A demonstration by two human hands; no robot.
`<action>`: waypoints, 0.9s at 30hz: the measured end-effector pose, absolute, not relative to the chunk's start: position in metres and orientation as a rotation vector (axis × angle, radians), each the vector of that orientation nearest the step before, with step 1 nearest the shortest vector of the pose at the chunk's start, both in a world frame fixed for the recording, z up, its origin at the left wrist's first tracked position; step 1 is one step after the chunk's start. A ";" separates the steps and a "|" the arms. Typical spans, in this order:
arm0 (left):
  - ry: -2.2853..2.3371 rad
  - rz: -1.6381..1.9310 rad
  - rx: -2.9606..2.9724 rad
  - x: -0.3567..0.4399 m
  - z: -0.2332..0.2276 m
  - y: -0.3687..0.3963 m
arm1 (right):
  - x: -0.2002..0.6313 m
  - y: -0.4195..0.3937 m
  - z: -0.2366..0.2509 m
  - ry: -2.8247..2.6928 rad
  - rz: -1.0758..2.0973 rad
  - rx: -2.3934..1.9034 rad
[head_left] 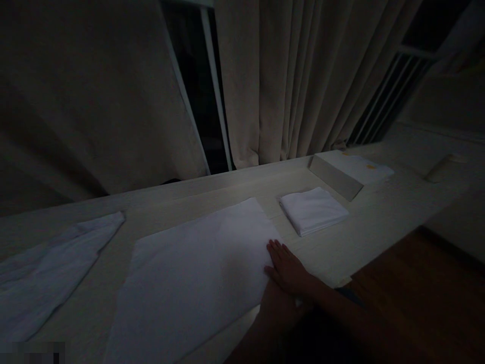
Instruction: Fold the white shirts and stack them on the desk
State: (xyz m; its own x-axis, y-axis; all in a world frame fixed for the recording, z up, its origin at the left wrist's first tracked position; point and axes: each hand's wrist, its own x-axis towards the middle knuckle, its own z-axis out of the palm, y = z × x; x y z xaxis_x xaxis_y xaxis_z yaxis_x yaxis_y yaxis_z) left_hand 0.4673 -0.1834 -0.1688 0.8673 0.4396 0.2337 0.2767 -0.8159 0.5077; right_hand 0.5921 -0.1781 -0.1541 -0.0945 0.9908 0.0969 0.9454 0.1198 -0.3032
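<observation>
— While the room is this dim, what can you make out of the hands?

— One hand, the right hand, lies palm down with its fingers stretched flat and released, grasping nothing. It presses on the right end of a large white cloth spread flat on the pale wooden tabletop. A second forearm lies under it near the tabletop's front edge; that left hand is hidden, so I cannot tell whether its fingers are clenched or loose.

— Where does that cloth sit?

— Across the middle of the tabletop, running from the front edge toward the back edge.

— Anything else on there?

— A small white folded towel lies near, toward the right end, apart from the hand. Behind it stands a shallow pale tray at the back right. A rumpled white cloth lies at the left end. Beige curtains hang behind the back edge.
</observation>
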 end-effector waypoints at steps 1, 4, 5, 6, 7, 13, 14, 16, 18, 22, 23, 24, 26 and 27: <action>0.511 0.443 2.567 0.464 -0.167 -0.182 | 0.594 -0.167 -0.158 -2.113 0.233 -1.926; 0.484 0.364 2.578 0.460 -0.158 -0.178 | 0.598 -0.124 -0.168 -2.071 0.184 -2.001; 0.486 0.348 2.592 0.460 -0.156 -0.178 | 0.600 -0.107 -0.169 -2.065 0.166 -2.021; 0.494 0.334 2.609 0.460 -0.153 -0.178 | 0.603 -0.090 -0.171 -2.064 0.154 -2.038; 0.501 0.321 2.628 0.461 -0.152 -0.179 | 0.605 -0.072 -0.171 -2.065 0.147 -2.055; 0.538 0.282 2.730 0.461 -0.150 -0.181 | 0.624 0.020 -0.168 -2.073 0.117 -2.139; 0.548 0.277 2.737 0.461 -0.149 -0.181 | 0.627 0.031 -0.168 -2.074 0.115 -2.151; 0.557 0.268 2.737 0.459 -0.147 -0.181 | 0.631 0.048 -0.167 -2.053 0.106 -2.174; 0.550 0.262 2.732 0.458 -0.145 -0.180 | 0.634 0.059 -0.164 -2.018 0.102 -2.191; 0.544 0.276 2.734 0.460 -0.146 -0.179 | 0.624 0.053 -0.150 -1.959 0.087 -2.187; 0.541 0.294 2.730 0.462 -0.147 -0.180 | 0.616 0.044 -0.145 -1.964 0.074 -2.158; 0.536 0.320 2.720 0.464 -0.147 -0.181 | 0.606 0.031 -0.139 -1.989 0.066 -2.112; 0.512 0.384 2.690 0.466 -0.146 -0.184 | 0.582 -0.004 -0.129 -2.075 0.082 -1.984; 0.531 0.416 2.668 0.463 -0.146 -0.187 | 0.569 -0.026 -0.124 -2.120 0.107 -1.909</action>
State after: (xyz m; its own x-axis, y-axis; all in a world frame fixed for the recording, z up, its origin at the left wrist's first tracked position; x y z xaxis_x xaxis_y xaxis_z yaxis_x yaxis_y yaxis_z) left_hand 0.4629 -0.1866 -0.1455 0.8844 0.4173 0.2090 0.3024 -0.8535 0.4245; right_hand 0.5689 -0.0259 -0.1244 -0.0833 0.9834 0.1610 0.9623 0.1213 -0.2433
